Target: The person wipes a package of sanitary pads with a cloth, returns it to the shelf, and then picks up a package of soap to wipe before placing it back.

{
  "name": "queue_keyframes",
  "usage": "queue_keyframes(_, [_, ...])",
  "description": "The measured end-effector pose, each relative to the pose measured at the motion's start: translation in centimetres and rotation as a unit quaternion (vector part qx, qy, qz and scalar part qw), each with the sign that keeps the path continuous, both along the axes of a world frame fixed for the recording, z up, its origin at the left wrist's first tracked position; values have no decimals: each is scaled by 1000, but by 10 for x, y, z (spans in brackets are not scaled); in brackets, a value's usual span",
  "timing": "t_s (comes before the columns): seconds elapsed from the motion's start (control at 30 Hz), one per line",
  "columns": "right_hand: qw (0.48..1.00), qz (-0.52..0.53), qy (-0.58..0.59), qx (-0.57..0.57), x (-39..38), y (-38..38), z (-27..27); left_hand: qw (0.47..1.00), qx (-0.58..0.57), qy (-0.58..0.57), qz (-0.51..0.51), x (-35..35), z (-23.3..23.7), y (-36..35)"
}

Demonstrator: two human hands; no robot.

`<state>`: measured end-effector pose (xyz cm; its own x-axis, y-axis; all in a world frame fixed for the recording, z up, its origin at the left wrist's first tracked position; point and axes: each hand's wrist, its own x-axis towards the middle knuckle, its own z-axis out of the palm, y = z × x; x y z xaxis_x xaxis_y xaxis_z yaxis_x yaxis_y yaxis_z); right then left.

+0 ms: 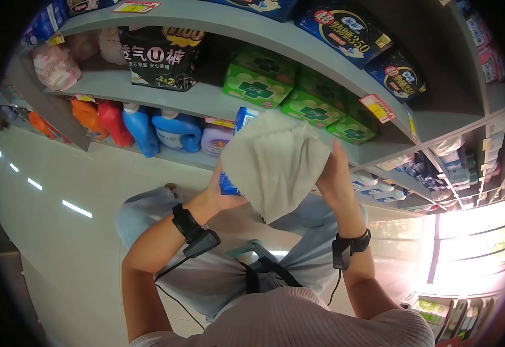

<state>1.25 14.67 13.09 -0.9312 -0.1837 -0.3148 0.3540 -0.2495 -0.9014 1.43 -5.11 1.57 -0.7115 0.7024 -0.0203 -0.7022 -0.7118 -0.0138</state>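
A pale grey cloth [278,162] hangs in folds in front of me and covers most of a blue package [228,185]. Only the package's top end and lower left edge show past the cloth. My left hand [220,195] is closed round the package's left side, its fingers mostly behind it. At the cloth's right edge, my right hand [334,178] grips the fabric, thumb upward, with the other fingers largely hidden.
Green boxes [258,87] and a black pack [162,63] stand on the shelf [102,81] ahead. Blue bottles [174,133] and other jugs line the lowest level. Dark blue packs [345,32] fill the upper shelf. Pale tiled floor [61,243] lies left.
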Motion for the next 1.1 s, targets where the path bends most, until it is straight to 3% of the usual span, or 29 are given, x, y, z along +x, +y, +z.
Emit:
queue_keyframes(0.13, [999,19,21,20,6,-3,1,1000,16,-17,4,-3,1,1])
queue_keyframes(0.2, [983,25,105,147,6,-7,-3,1000,21,0,-3,-3,5,1])
queue_keyframes(0.23, [984,25,104,145,5,-11,0,1000,20,-1,-2,-3,3,2])
queue_keyframes(0.33, [987,59,143,53,6,-34,21,1000,24,-2,-15,2,-7,8])
queue_keyframes(0.4, [984,47,169,-31,8,-49,31,992,-9,-118,-38,10,-13,14])
queue_keyframes(0.43, [984,47,170,-32,6,-50,32,992,-9,-116,-38,11,-23,18])
queue_keyframes(0.5, [989,42,134,-41,1,-51,32,981,125,-99,-110,10,-44,23])
queue_keyframes(0.53, [989,42,134,-40,-4,-46,27,988,108,-70,-90,11,-43,23])
queue_keyframes(0.6, [980,48,111,158,-14,-28,7,996,52,-40,-56,11,-34,17])
queue_keyframes(0.63, [980,52,110,159,-17,-23,0,998,30,-26,-40,12,-26,14])
queue_keyframes(0.7, [914,-2,221,340,-16,-17,-9,1000,6,-1,-14,12,-12,8])
queue_keyframes(0.73, [914,0,221,341,-15,-18,-10,1000,-4,10,-6,12,-6,6])
queue_keyframes(0.8, [775,-71,375,504,-8,-26,-9,1000,-16,19,4,10,4,4])
queue_keyframes(0.83, [775,-71,375,504,-4,-31,-7,1000,-16,20,4,9,7,5])
queue_keyframes(0.9, [662,31,543,515,7,-42,-5,980,-94,166,60,8,9,8])
queue_keyframes(1.0, [697,116,506,495,28,-63,-14,991,-69,111,41,11,-2,1])
queue_keyframes(1.1, [692,84,527,487,22,-58,-37,996,-41,78,24,9,-8,3])
